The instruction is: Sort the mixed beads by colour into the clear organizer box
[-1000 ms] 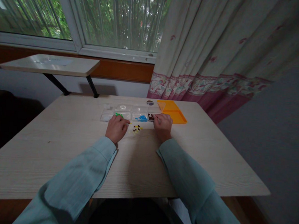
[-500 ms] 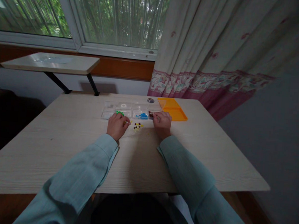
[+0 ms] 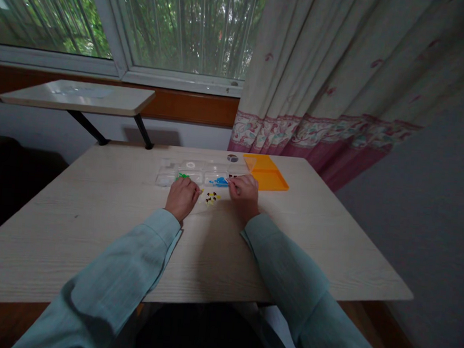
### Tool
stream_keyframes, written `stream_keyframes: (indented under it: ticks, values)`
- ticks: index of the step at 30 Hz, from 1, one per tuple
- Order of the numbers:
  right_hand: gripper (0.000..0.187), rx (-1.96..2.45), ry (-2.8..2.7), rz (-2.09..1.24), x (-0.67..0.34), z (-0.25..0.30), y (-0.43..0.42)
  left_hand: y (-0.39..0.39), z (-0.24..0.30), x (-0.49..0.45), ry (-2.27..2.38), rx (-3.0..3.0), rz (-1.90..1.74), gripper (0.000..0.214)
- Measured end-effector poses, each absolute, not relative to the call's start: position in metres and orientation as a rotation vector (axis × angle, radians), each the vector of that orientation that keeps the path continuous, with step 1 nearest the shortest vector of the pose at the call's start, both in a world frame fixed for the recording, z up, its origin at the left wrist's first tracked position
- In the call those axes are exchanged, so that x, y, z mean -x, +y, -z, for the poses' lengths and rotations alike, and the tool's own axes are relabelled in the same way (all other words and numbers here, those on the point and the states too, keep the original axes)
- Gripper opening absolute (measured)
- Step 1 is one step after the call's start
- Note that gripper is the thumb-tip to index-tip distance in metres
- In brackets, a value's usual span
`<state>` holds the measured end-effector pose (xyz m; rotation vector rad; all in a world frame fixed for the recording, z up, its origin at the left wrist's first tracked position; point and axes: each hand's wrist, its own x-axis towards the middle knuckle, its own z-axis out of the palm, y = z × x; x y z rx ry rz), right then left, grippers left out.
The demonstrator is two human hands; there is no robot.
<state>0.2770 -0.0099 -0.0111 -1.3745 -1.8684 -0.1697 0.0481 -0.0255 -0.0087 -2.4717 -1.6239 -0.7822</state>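
Note:
My left hand (image 3: 182, 198) is closed in a pinch at the front of a clear compartment tray (image 3: 164, 180). Whatever its fingertips hold is too small to make out; a yellowish bit shows beside them. Green pieces (image 3: 183, 176) lie in the tray just beyond this hand. My right hand (image 3: 245, 197) is also pinched, its fingertips beside the blue pieces (image 3: 219, 181) in another compartment. What it grips, if anything, is hidden. Dark brown pieces (image 3: 232, 176) are partly covered by that hand. Between both hands, a small cluster of yellow and dark brown pieces (image 3: 212, 198) rests on the table.
An orange open case (image 3: 271, 180) lies to the right of the tray. A round dark-and-grey object (image 3: 232, 158) sits behind the tray. A raised shelf (image 3: 82, 97) on black legs stands at the table's back left. Curtains (image 3: 300, 104) hang behind the wooden table (image 3: 298, 242).
My right hand has moved slightly left, from the dark brown pieces towards the blue ones. My left hand stays in nearly the same place. The camera view has shifted a little.

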Motion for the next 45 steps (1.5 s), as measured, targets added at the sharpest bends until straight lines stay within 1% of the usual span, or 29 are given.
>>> stream_keyframes:
  ticks: [2,4,9,12,15,18,25,33,35,40,45]
  values:
    - [0.024,1.342,-1.939,0.158,-0.270,0.010,-0.014,-0.024,0.009,-0.049,-1.629,2.485,0.895,0.019]
    - [0.025,1.294,-2.020,0.148,-0.261,0.008,-0.019,-0.021,0.010,-0.050,-1.672,2.511,1.098,0.020]
    - [0.031,1.175,-2.128,0.154,-0.239,0.002,-0.031,-0.017,0.012,-0.055,-1.866,2.578,1.859,0.024]
    - [0.034,1.153,-2.124,0.160,-0.231,-0.002,-0.036,-0.020,0.010,-0.060,-1.922,2.605,2.209,0.028]
    - [0.033,1.154,-2.099,0.162,-0.228,-0.005,-0.039,-0.026,0.005,-0.065,-1.929,2.648,2.436,0.032]
    - [0.030,1.161,-2.080,0.154,-0.229,-0.006,-0.040,-0.031,0.001,-0.068,-1.945,2.702,2.532,0.033]
    - [0.027,1.191,-2.062,0.152,-0.231,-0.008,-0.042,-0.031,-0.002,-0.066,-2.023,2.709,2.537,0.031]
    - [0.021,1.216,-2.013,0.145,-0.229,-0.005,-0.039,-0.027,0.009,-0.066,-1.994,2.746,2.382,0.035]
    - [0.022,1.245,-1.945,0.121,-0.235,-0.006,-0.035,-0.025,0.011,-0.064,-1.942,2.728,2.237,0.034]
    - [0.024,1.414,-1.704,0.132,-0.273,-0.003,-0.013,-0.023,0.006,-0.055,-1.769,2.643,1.592,0.028]
    - [0.025,1.609,-1.609,0.196,-0.303,0.014,0.006,-0.024,0.004,-0.052,-1.677,2.601,1.333,0.025]
